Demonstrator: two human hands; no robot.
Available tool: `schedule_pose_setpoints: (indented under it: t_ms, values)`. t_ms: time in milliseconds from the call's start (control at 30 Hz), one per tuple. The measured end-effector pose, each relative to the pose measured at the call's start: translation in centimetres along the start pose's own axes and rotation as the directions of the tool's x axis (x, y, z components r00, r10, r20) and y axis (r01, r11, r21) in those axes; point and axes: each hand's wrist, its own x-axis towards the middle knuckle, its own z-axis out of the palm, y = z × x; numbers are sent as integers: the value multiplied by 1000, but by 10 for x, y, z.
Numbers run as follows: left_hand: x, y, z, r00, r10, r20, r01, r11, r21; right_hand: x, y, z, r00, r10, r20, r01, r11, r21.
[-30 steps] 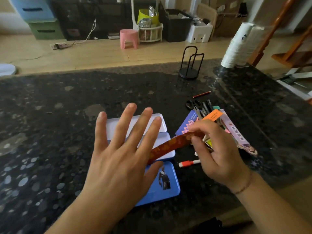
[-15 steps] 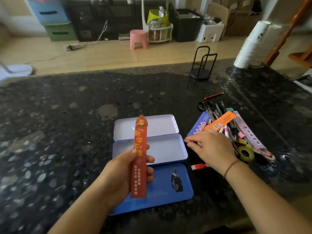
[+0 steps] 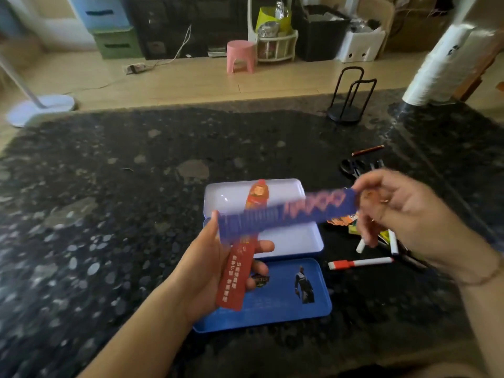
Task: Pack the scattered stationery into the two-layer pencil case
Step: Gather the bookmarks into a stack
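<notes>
The blue two-layer pencil case (image 3: 286, 309) lies open on the dark counter, with two pale trays (image 3: 294, 241) unfolded behind its lid. My left hand (image 3: 207, 268) holds a red bookmark (image 3: 237, 279) upright over the case. My right hand (image 3: 395, 211) grips one end of a blurred blue bookmark (image 3: 283, 214) that stretches leftward until its far end touches my left thumb. A red-and-white marker (image 3: 360, 263) lies right of the case. Scissors (image 3: 350, 166), a brown pencil (image 3: 368, 150) and more pens (image 3: 392, 241) sit behind and under my right hand.
A black wire holder (image 3: 347, 105) stands at the counter's far edge, and a white roll (image 3: 436, 66) at the far right. Beyond the counter are a wooden floor, a pink stool (image 3: 241, 55) and storage boxes.
My right hand has picked the blue bookmark out of the stationery pile and swung it left across the case toward my left hand, which still holds the red bookmark.
</notes>
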Motion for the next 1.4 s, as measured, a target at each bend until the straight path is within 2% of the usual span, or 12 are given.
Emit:
schedule_pose_setpoints:
  t_ms: [200, 400, 533, 600, 800, 900, 967, 1033, 1100, 1200, 1300, 1400]
  values:
    - [3, -22, 7, 904, -222, 365, 199, 975, 102, 12, 26, 16, 980, 46, 196, 43, 905, -423]
    - [6, -42, 18, 926, -284, 249, 275, 959, 73, 23, 53, 17, 993, -13, -120, -59, 812, -580]
    - [10, -41, 18, 947, -294, 129, 300, 954, -31, 14, 68, -6, 975, 200, -93, -167, 397, -902]
    - [12, -39, 18, 959, -263, 103, 270, 961, -62, 12, 73, -7, 970, 238, -47, -135, 367, -920]
    - [12, -32, 15, 972, -211, 99, 220, 971, -96, 9, 80, -9, 986, -164, -38, 34, 416, -909]
    - [11, -30, 12, 973, -205, 102, 215, 970, -111, 4, 58, -15, 827, -552, -109, 165, 422, -891]
    - [11, -28, 12, 977, -193, 96, 203, 972, -116, -6, 37, -11, 736, -633, -239, 304, 625, -719]
    - [11, -27, 11, 979, -185, 82, 193, 975, -111, -19, 20, -1, 778, -535, -330, 404, 828, -390]
    - [12, -28, 10, 980, -184, 69, 191, 975, -110, -26, 15, 3, 840, -409, -356, 380, 913, -152]
    - [13, -29, 9, 978, -190, 82, 198, 975, -104, -25, 23, -11, 966, -165, -201, 195, 970, 142]
    - [10, -28, 11, 965, -211, 156, 221, 974, -54, -24, 37, -23, 995, 16, 94, -29, 990, 136]
    - [8, -34, 13, 925, -254, 283, 263, 965, 6, -21, 41, -20, 983, 91, 160, -71, 990, -125]
